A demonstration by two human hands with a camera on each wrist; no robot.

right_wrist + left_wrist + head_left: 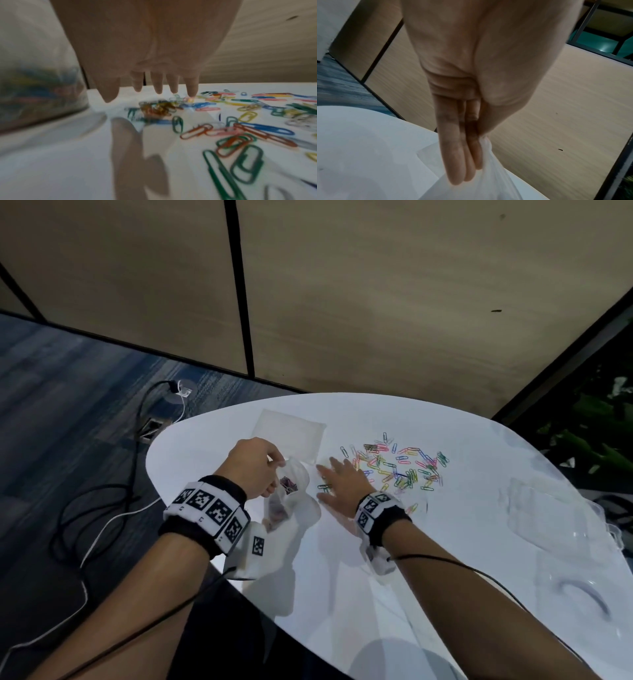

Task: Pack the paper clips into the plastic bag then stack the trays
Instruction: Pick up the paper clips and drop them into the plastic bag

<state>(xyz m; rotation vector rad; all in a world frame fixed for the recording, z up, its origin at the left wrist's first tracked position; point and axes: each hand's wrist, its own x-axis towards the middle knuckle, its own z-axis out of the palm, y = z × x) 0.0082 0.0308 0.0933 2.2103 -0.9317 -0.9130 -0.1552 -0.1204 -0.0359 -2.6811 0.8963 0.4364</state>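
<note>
My left hand (pixel 272 474) pinches the rim of a thin clear plastic bag (pixel 291 501) and holds it up at the table's left edge; some paper clips show inside. In the left wrist view the fingers (pixel 458 155) lie straight together against the thumb, with the bag (pixel 489 180) film caught between them. Coloured paper clips (pixel 400 467) lie scattered across the white table (pixel 376 577). My right hand (pixel 330 479) hovers flat, fingers spread, at the pile's left edge and holds nothing. The right wrist view shows those fingertips (pixel 158 89) just above the clips (pixel 240 128), with the bag (pixel 39 88) to the left.
A clear tray (pixel 291 436) lies flat beyond the bag at the far left. More clear trays (pixel 544 508) sit at the table's right edge. Cables (pixel 102 508) run across the blue carpet left of the table. Wooden wall panels stand behind.
</note>
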